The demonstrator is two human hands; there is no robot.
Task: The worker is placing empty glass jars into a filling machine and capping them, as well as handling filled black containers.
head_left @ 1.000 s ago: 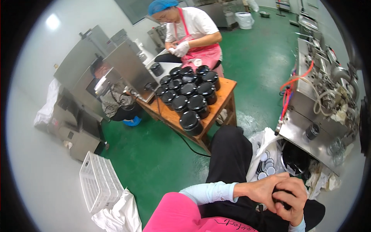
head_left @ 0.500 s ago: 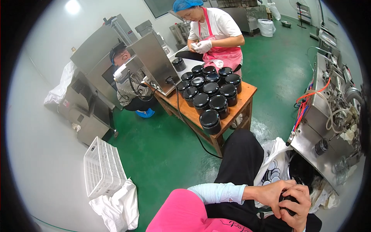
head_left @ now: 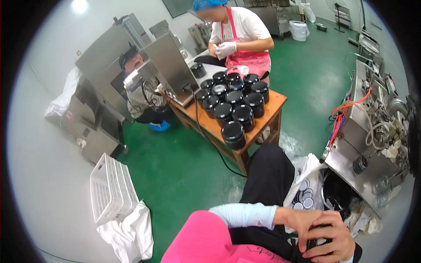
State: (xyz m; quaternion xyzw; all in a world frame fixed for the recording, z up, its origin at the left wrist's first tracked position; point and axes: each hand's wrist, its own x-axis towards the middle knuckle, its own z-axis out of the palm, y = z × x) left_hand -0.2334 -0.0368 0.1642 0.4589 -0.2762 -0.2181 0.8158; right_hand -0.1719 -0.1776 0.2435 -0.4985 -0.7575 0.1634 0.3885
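Observation:
Low at the right, over my lap, both my hands close round a black jar (head_left: 312,244). My left hand (head_left: 301,220) comes across from the left and grips its upper side. The fingers of my right hand (head_left: 334,239) wrap over the top and the near side. Much of the jar is hidden by the fingers. Beside my hands lies an open white bag (head_left: 312,173) with round black-rimmed lids (head_left: 307,203) in it. A dark tub (head_left: 335,193) stands just beyond.
A wooden table (head_left: 274,105) bears several black-lidded jars (head_left: 233,133) and a steel machine (head_left: 169,65). A steel bench (head_left: 346,144) with machinery runs along the right. White crate (head_left: 115,186) at left. A co-worker in a pink apron (head_left: 247,59) and another person (head_left: 147,98) sit beyond.
My hands have shifted slightly left with the jar, and my right fingers have moved round it. The whole scene has slid a little left as my head turned.

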